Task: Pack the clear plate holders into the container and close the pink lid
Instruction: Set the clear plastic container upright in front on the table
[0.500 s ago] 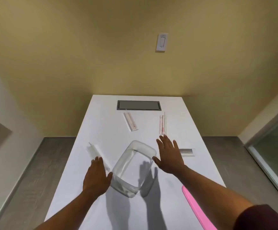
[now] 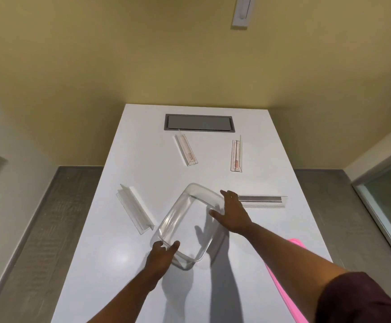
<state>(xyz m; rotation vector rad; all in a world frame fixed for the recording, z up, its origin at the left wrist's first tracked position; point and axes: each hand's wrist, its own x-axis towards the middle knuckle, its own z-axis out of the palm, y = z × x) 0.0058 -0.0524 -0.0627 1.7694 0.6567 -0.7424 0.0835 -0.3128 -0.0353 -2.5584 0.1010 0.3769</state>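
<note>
A clear rectangular container (image 2: 178, 220) sits skewed in the middle of the white table (image 2: 283, 159), with nothing inside it. My left hand (image 2: 161, 255) grips its near left corner, thumb over the rim. My right hand (image 2: 233, 212) presses on its far right rim, fingers spread. Several clear plate holders lie around it: one (image 2: 135, 209) at the left, one (image 2: 186, 150) behind it, one (image 2: 236, 156) at the back right, and one (image 2: 263, 201) just right of my right hand. The pink lid (image 2: 290, 290) lies at the table's right edge, mostly hidden under my right forearm.
A grey cable hatch (image 2: 199, 122) is set into the far end of the table. Yellow wall with a light switch (image 2: 242, 11) stands behind. Grey floor drops away on both sides of the narrow table.
Both hands have closed in on the container: the left now holds its near corner, the right rests on its far rim. The view has dropped closer to the table.
</note>
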